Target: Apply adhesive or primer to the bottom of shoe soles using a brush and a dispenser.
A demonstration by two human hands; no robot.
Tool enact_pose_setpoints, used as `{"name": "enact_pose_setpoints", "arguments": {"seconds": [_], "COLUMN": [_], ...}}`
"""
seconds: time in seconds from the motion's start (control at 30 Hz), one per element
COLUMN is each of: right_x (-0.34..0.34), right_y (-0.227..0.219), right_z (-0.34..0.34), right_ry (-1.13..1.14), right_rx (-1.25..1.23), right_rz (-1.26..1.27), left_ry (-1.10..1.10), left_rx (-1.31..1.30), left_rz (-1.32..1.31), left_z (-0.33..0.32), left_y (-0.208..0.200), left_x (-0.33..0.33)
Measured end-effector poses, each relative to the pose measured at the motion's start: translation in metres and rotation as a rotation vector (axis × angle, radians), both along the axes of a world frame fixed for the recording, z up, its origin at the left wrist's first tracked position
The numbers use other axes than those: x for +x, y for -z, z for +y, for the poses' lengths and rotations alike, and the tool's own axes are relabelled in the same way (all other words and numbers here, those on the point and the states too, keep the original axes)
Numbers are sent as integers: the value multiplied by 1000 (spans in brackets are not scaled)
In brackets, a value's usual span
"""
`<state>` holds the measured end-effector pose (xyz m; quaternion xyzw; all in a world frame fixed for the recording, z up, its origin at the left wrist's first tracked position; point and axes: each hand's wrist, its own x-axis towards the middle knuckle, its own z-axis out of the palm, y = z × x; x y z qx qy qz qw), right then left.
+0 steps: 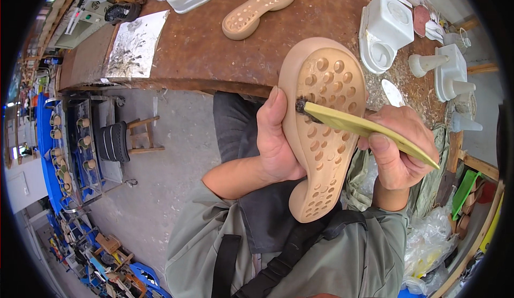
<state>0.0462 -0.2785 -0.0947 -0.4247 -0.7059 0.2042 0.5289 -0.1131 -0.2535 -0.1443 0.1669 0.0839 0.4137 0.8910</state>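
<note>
A tan shoe sole [327, 92], its inner side full of round hollows, is gripped along its left edge by my left hand [276, 143], thumb on the rim. My right hand [404, 148] pinches a flat yellow-green brush [364, 124]. The brush's dark bristles touch the sole near its left rim, by the middle of the wide part. Farther off, a second tan sole [261, 6] lies hollow side up on the brown workbench [198, 46].
White plastic containers [386, 30] stand on the bench at right, beside a white dish [393, 92] and a funnel-shaped white piece [428, 62]. Stained paper [136, 44] lies at left. A stool [140, 137] and a rack with shoe parts [80, 143] stand on the left floor.
</note>
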Motion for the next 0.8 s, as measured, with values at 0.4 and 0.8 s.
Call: {"name": "enact_pose_setpoints", "arguments": {"seconds": [0.4, 0.8], "right_x": [7, 34], "right_y": [14, 15], "right_z": [-22, -5], "right_ry": [-140, 90], "right_rx": [151, 19], "right_rz": [19, 132], "left_ry": [-16, 40], "left_rx": [-62, -3], "left_rz": [-33, 131], "left_z": [-4, -4], "left_y": [-10, 4], "left_x": [7, 14]}}
